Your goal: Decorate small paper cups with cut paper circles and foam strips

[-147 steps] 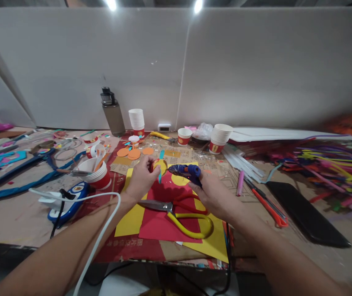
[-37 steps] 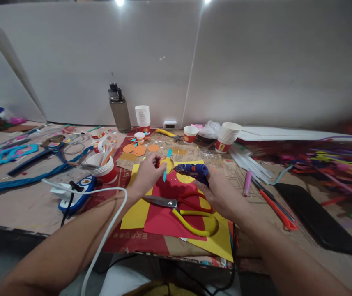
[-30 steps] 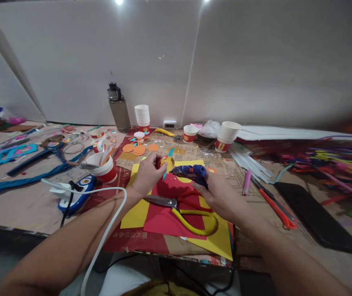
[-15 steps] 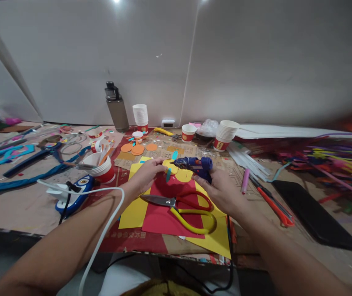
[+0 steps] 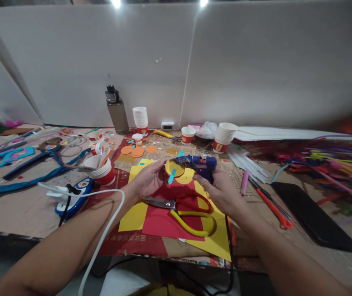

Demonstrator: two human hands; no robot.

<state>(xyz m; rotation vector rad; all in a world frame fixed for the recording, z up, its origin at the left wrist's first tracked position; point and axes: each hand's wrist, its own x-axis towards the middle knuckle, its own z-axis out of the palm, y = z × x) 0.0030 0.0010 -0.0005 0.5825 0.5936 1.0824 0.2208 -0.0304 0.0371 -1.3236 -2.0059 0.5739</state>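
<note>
My left hand (image 5: 152, 179) is closed on the edge of a round yellow paper piece (image 5: 178, 169) that has light-blue strips (image 5: 172, 176) sticking out of it. In my right hand (image 5: 217, 183) is a dark blue hot glue gun (image 5: 201, 163), its nozzle pointing left at the yellow piece. Below both hands, scissors (image 5: 176, 204) with one red and one yellow handle lie on red paper (image 5: 160, 224). Yellow sheets (image 5: 126, 218) stick out from under the red paper. Several orange paper discs (image 5: 138, 152) lie farther back.
Paper cup stacks (image 5: 224, 137) and a grey bottle (image 5: 116, 111) stand at the back. To the left are a cup with tools (image 5: 103, 174), a blue power strip (image 5: 76, 199) and a white cable (image 5: 102, 230). A black slab (image 5: 314, 216) and an orange utility knife (image 5: 274, 207) lie right.
The yellow piece has been tilted and turned in my left hand, so its round face and strip show more. The glue gun has shifted slightly right. The view has tipped up a little.
</note>
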